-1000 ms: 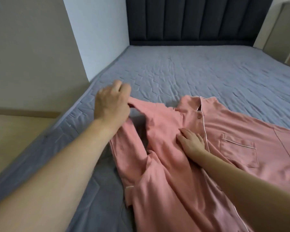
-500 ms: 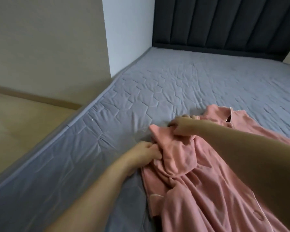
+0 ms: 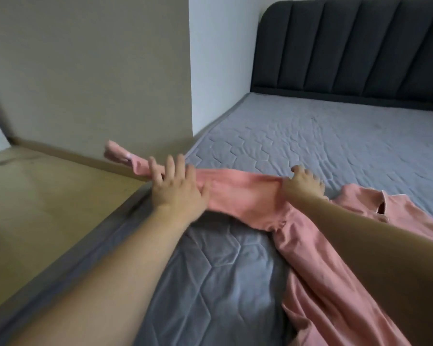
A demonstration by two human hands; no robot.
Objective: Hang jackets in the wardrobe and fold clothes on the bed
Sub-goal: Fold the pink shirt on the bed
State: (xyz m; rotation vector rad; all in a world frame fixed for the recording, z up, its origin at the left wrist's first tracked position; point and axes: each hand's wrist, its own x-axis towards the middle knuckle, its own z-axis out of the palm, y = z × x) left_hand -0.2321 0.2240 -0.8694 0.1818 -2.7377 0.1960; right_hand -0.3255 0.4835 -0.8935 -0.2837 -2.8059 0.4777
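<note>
Pink shirt spread on the grey quilted bed, body running toward the lower right, collar with pale piping lying open near the right forearm. One sleeve pulled out straight to the left, reaching past the bed's left edge, its cuff in the air over the wooden floor, blurred.

Left hand laid on top of the sleeve near the bed's edge, fingers straight and spread, palm down, flat against the fabric. Right hand at the shoulder end of the same sleeve, knuckles up, fingers curled down onto the cloth; whether pinching or only pressing, cannot tell. Hands well apart, the stretched sleeve between them. Both forearms bare, entering from the bottom edge.

Shirt body creased in long folds along the lower right, partly hidden under the right forearm. Dark padded headboard with vertical channels at the far end of the bed. Beige wall panel at the left, white wall between it and the headboard.
</note>
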